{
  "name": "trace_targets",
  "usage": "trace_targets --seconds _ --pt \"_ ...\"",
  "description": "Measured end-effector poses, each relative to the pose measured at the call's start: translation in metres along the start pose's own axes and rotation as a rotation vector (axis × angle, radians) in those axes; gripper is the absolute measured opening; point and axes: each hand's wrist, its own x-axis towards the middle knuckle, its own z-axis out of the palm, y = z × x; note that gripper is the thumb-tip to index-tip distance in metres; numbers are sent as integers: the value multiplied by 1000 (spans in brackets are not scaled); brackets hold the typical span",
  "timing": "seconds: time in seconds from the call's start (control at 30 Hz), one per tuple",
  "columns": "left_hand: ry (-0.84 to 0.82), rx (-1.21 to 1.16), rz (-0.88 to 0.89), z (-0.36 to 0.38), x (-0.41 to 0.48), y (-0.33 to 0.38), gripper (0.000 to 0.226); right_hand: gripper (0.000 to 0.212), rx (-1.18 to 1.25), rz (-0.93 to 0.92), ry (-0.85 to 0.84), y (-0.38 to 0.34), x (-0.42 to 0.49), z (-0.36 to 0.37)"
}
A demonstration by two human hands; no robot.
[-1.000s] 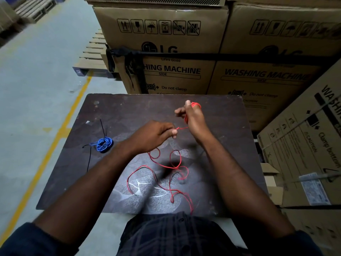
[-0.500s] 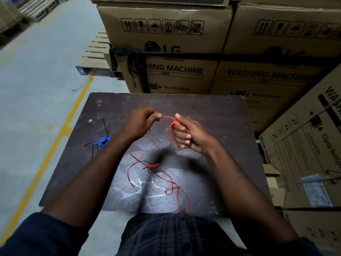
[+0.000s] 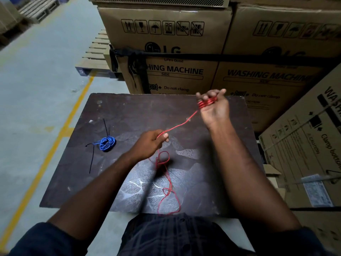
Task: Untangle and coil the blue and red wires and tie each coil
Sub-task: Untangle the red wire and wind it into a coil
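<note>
Several turns of the red wire (image 3: pixel 181 124) are wound around the fingers of my right hand (image 3: pixel 214 108), raised over the far right of the dark table (image 3: pixel 129 111). From there the wire runs taut down to my left hand (image 3: pixel 153 143), which pinches it above the table's middle. Below that hand the loose red wire drops in loops to the near edge. The blue wire (image 3: pixel 107 143) lies coiled at the left of the table, with a black tie (image 3: pixel 92 156) around it, its ends sticking out.
Stacked washing machine cartons (image 3: pixel 166 52) stand right behind the table, and more cartons (image 3: pixel 304 145) crowd its right side. To the left is bare concrete floor with a yellow line (image 3: pixel 60 130) and wooden pallets (image 3: pixel 96 54) farther back.
My right hand has swung up and away to the far right with more red wire wound on it. My left hand dropped toward the middle, drawing the wire taut. Less loose wire lies on the table.
</note>
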Motion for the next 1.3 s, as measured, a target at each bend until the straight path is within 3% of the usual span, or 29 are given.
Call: trace_targets --seconds 0.13,0.27,0.37,0.43,0.5,0.63,0.77,0.93,1.03,1.1,1.2,1.3 --pt "-98 -16 29 -7 -16 4 25 26 -273 -235 264 -28 19 -4" --pt "-127 129 175 -10 -18 28 24 20 -820 -465 291 -12 42 -36" --pt "-11 178 246 -22 -10 38 24 16 -1195 -512 146 11 41 -65" --pt "107 199 282 -33 -4 41 23 29 -1403 -481 16 30 32 -77" --pt "243 219 302 -46 2 44 22 38 -1536 -356 -168 46 16 -82" --pt "414 283 310 -64 12 42 20 45 -1556 4 -523 67 -31 -77" --pt "457 298 278 -62 17 33 20 46 -1425 331 -625 77 -62 -63" --pt "492 298 118 -57 21 11 26 44 -1114 459 -651 70 -70 -32" --pt "394 297 61 -45 18 2 27 44 -787 539 -634 61 -68 -13" --pt "319 264 49 -36 14 -1 29 44 -424 602 -581 54 -62 -4" --pt "192 247 70 -21 7 -4 31 42 9 523 -468 41 -48 7" --pt "53 255 123 -6 -3 1 28 38 122 329 -281 32 -31 12"
